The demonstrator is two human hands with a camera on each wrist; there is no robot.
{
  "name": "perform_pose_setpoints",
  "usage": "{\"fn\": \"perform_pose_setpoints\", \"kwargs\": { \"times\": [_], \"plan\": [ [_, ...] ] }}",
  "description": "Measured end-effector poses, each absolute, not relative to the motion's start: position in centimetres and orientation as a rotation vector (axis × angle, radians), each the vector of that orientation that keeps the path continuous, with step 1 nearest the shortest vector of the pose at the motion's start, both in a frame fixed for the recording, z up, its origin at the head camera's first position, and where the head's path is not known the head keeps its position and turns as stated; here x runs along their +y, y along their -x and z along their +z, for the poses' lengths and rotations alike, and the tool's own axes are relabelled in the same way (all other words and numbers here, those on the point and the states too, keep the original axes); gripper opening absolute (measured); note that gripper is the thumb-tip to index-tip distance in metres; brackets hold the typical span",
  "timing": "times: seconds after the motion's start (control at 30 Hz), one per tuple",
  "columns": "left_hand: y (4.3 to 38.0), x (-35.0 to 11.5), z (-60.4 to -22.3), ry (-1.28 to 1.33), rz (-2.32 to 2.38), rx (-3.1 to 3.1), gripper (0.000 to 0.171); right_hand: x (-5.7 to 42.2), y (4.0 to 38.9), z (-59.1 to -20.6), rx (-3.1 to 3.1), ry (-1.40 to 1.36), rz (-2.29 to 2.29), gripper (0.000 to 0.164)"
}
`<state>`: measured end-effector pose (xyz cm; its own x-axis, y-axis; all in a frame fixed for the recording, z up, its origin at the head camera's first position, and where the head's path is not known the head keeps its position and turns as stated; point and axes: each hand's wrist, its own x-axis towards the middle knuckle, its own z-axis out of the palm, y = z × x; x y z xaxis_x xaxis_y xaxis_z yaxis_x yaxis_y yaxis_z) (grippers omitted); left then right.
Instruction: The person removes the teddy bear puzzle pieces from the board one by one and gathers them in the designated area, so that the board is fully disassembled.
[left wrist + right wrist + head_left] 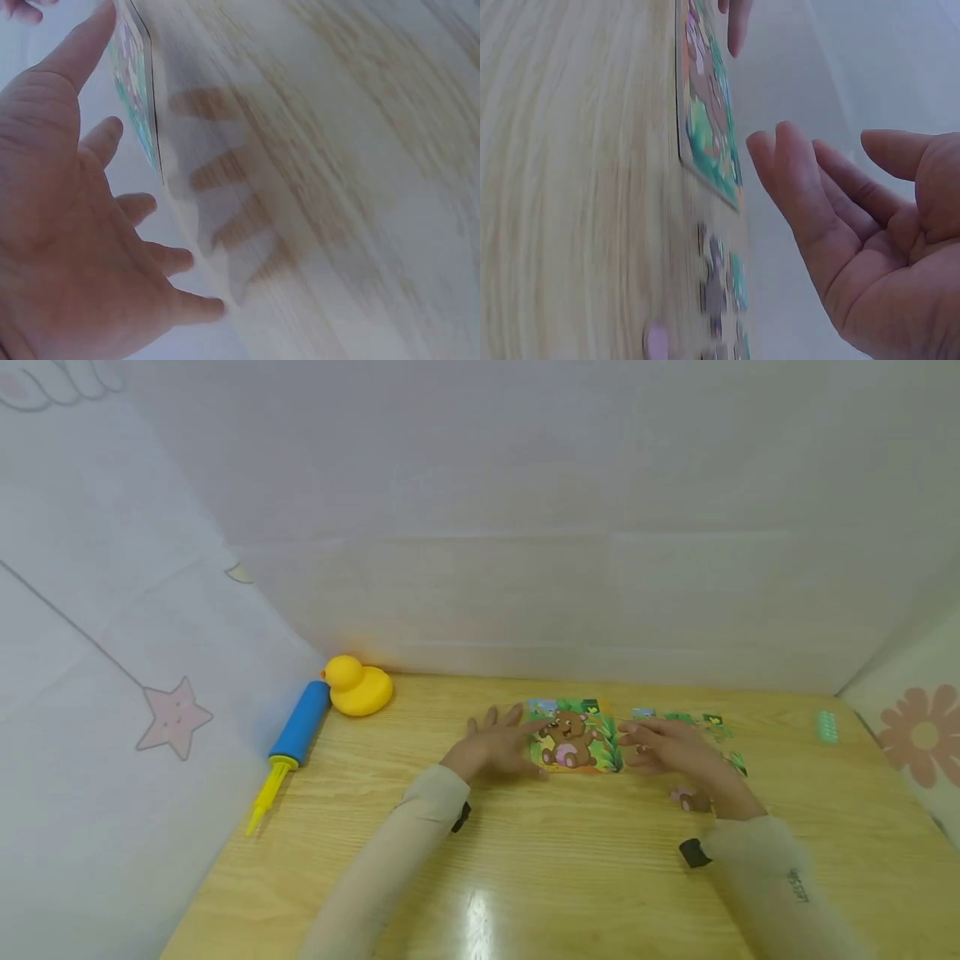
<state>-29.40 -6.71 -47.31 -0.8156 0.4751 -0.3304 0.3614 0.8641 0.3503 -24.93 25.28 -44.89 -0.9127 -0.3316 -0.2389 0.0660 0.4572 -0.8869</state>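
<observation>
A square bear picture board (573,743) lies flat on the wooden table between the two hands. My left hand (497,747) spreads its fingers at the board's left edge; in the left wrist view the spread fingers (176,259) hover over their own shadows on the table. My right hand (678,756) is at the board's right side, its fingers relaxed and the palm bare in the right wrist view. Loose jigsaw pieces (690,799) lie beneath and beyond the right hand, partly hidden by it. Near the board's corner, more pieces (714,292) show in the right wrist view.
A yellow rubber duck (363,691) sits at the table's back left, beside a blue and yellow hand pump (300,724). At the far right lies a small pale green bumpy object (827,727). Cloth walls (480,593) enclose the table's back and sides.
</observation>
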Motion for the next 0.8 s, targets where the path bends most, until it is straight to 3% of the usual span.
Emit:
{"fn": "perform_pose_setpoints", "kwargs": {
  "times": [0.5, 0.8],
  "plan": [
    [29.5, -7.0, -47.2, -0.564, 0.249, 2.630, 0.089, 16.9, 28.6, -46.5, 2.510, 0.425, -1.084, 0.041],
    [29.3, -6.5, -46.8, -0.522, 0.260, 2.622, 0.086, 15.3, 29.5, -47.5, 2.453, 0.358, -1.130, 0.039]
  ]
}}
